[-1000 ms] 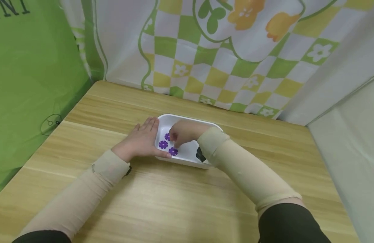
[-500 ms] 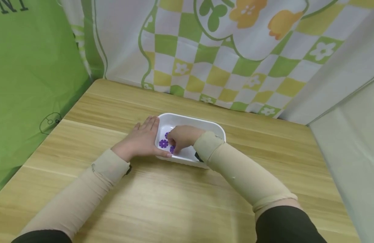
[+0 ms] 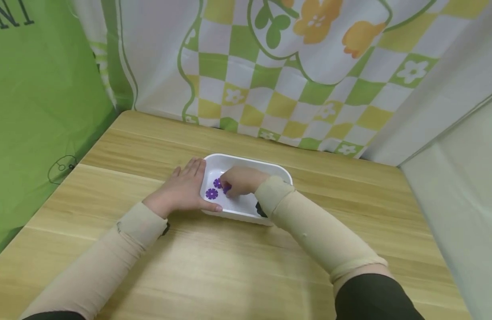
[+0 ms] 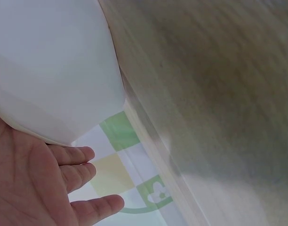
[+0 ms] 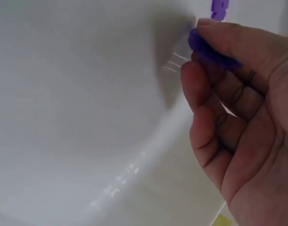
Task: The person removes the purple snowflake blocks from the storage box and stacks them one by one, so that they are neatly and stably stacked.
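Note:
A white plastic tray (image 3: 277, 167) stands on the wooden table. My left hand (image 3: 182, 186) rests against its left end, fingers straight along the outside and thumb laid over the near rim. Inside the tray, my right hand (image 3: 245, 179) pinches a purple snowflake disc (image 5: 210, 52) between thumb and index finger, its other fingers bent below. Two more purple discs, one nearer (image 3: 211, 194) and one farther (image 3: 217, 183), lie on the tray floor at the left. The right hand and wrist hide part of the tray's right half.
Wooden tabletop (image 3: 214, 266) surrounds the tray. A checkered curtain (image 3: 270, 89) hangs along the far edge, and a green sheet (image 3: 38, 89) hangs at the left. A thin dark wire (image 3: 62, 167) lies beyond the left table edge.
The right hand reached down to the disc by the near rim and now pinches it, drawn slightly away from that spot. The left hand has stayed on the tray.

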Action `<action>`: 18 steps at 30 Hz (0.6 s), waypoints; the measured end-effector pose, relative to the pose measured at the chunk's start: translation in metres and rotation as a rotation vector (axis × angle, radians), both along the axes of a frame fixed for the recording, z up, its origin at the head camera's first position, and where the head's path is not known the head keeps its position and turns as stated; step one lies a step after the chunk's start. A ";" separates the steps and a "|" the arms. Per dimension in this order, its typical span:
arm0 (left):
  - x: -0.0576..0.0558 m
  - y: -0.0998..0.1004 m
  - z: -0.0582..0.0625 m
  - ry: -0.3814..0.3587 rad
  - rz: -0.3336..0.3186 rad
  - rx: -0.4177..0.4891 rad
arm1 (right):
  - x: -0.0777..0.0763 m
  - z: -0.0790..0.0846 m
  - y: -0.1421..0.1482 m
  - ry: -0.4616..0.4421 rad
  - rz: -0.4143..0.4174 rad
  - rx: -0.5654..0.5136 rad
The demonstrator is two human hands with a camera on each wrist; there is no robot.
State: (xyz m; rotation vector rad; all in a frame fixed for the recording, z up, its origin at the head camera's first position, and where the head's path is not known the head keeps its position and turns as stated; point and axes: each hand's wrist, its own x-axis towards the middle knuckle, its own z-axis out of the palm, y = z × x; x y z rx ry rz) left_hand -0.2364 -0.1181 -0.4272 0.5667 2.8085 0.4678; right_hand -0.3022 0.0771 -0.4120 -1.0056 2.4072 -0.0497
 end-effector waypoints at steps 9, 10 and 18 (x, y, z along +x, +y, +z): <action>0.000 0.001 0.000 0.008 0.001 -0.007 | -0.008 0.016 0.020 0.001 -0.043 -0.105; 0.000 0.001 0.000 0.007 0.002 -0.008 | -0.008 0.018 0.024 -0.007 -0.068 -0.120; 0.000 0.001 0.001 0.005 0.010 0.004 | -0.008 0.030 0.053 -0.105 -0.263 -0.339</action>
